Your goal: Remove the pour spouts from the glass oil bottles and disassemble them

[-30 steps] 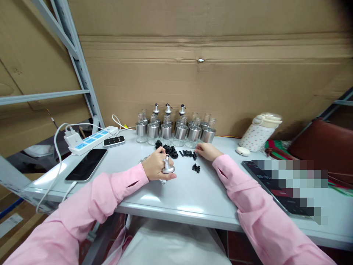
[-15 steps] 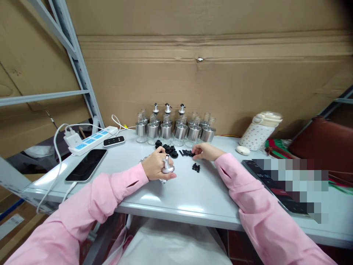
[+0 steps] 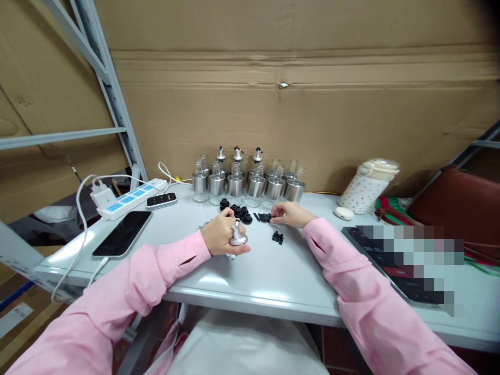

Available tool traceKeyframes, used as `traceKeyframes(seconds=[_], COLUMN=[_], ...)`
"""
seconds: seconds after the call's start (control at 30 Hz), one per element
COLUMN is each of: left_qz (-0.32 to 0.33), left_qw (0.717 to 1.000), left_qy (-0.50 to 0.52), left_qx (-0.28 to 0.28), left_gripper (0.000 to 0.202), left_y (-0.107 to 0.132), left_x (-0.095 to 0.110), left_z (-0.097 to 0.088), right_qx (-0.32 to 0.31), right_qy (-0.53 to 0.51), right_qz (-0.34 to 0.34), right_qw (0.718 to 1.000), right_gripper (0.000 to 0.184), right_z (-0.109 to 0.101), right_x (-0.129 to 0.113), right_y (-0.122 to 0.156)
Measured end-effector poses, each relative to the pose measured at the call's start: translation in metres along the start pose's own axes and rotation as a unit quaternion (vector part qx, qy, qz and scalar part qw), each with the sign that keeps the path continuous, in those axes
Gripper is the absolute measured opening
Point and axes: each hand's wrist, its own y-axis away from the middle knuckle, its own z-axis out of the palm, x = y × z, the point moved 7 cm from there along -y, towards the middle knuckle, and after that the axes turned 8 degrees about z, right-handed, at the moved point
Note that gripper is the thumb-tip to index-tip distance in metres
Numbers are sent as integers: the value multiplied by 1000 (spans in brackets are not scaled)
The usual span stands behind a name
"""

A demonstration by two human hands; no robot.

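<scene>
My left hand (image 3: 221,233) is closed around a silver pour spout (image 3: 238,237), its tip pointing up. Partly hidden under that hand, more silver pieces (image 3: 231,257) lie on the table. My right hand (image 3: 288,214) reaches to a row of small black strips (image 3: 262,216), fingertips bent down onto its right end. Whether a piece is pinched there I cannot make out. Between the hands and behind them sits a cluster of black ribbed stoppers (image 3: 242,213). Closer to me, several tiny black caps (image 3: 277,237) form a small group.
Glass bottles with steel sleeves (image 3: 255,186) stand in rows at the back, some topped with spouts. A power strip (image 3: 128,200) and a phone (image 3: 123,234) lie left. On the right are a dotted flask (image 3: 363,190), a round white case (image 3: 344,213) and a dark tablet (image 3: 385,260).
My right hand has shifted slightly left along the black strips. My left hand keeps the silver spout in the same place.
</scene>
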Motion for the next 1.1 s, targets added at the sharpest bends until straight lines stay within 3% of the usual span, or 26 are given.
traceKeyframes(seconds=[0.13,0.4,0.57,1.1], left_qz=[-1,0,-5,-18], left_qw=[1000,1000,1000,1000], left_qy=[-1,-4,-3,5], left_qx=[-4,0,-9,-21], left_gripper=[63,62,63,65], left_y=[0,0,0,1], left_x=[0,-1,-1,-4], left_z=[1,1,3,4], right_qx=[51,71,50,49], right_qy=[36,5,-7,33], right_qz=[-52,-123,-105,-72], right_qw=[997,990,993,996], right_gripper=[24,16,10,14], right_z=[-2,12,16,11], right_x=[-15,-36,-34,-26], right_y=[1,-1,-2,-1])
